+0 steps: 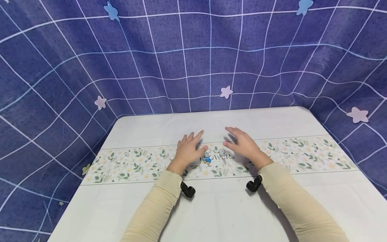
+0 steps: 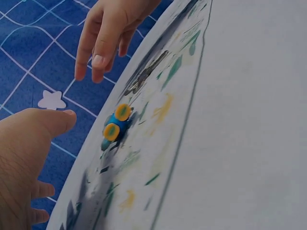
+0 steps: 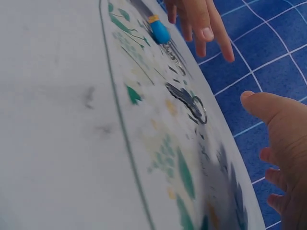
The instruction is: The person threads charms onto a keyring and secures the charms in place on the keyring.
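A small blue keychain charm with orange-yellow parts lies on the printed band of the tablecloth, its chain and ring stretching away behind it. In the right wrist view the charm has a short metal chain. Just right of it lies a metal key, with a ring at one end. My left hand hovers left of the charm with fingers spread, holding nothing. On the other side, right of the key, my right hand also has extended fingers and grips nothing.
A white cloth covers the table, crossed by a floral band with lettering. Behind and beside the table hangs a blue curtain with grid lines and stars. Black bands with small devices sit at both wrists.
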Available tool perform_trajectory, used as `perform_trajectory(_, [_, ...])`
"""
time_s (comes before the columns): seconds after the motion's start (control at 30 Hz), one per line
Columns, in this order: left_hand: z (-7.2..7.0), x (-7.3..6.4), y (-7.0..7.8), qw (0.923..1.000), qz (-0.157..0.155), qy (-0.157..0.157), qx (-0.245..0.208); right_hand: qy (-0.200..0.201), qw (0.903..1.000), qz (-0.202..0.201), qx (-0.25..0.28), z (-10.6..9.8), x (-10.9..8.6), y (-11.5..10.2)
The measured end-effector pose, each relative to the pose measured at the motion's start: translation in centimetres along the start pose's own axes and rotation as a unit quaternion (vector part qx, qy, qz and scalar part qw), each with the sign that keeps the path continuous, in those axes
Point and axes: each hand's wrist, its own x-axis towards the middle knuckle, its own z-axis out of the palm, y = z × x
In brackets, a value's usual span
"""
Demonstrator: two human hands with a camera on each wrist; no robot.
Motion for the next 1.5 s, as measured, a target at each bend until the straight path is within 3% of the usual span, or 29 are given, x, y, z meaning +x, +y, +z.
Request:
perform_trajectory(0.33, [1.9,-0.1,0.0,0.9992,0.028,0.028,0.003,-0.022,0.9989,-0.039,-0.010,1.6,-0.6,-0.4])
perform_trajectory(0.6, [2.4,-0.4,0.1,0.9978,0.040,0.052,0.011,-0.017,0.9994,-0.027,-0.014,2.6,-0.8,-0.4])
perform_trajectory(0.93, [2.7,-0.5,0.2,0.9948,0.055,0.079,-0.031,-0.003,0.9989,-0.032,0.034,2.8,-1.0,-0.6])
perform_trajectory(1.13, [2.9,-0.5,0.4,0.9954,0.058,0.068,-0.035,0.000,0.9980,-0.026,0.057,2.8,-1.0,-0.6])
perform_trajectory(1.5, [2.8,-0.5,0.5,0.9902,0.042,0.099,-0.090,0.020,0.9921,-0.033,0.120,3.5,-0.7,-0.4])
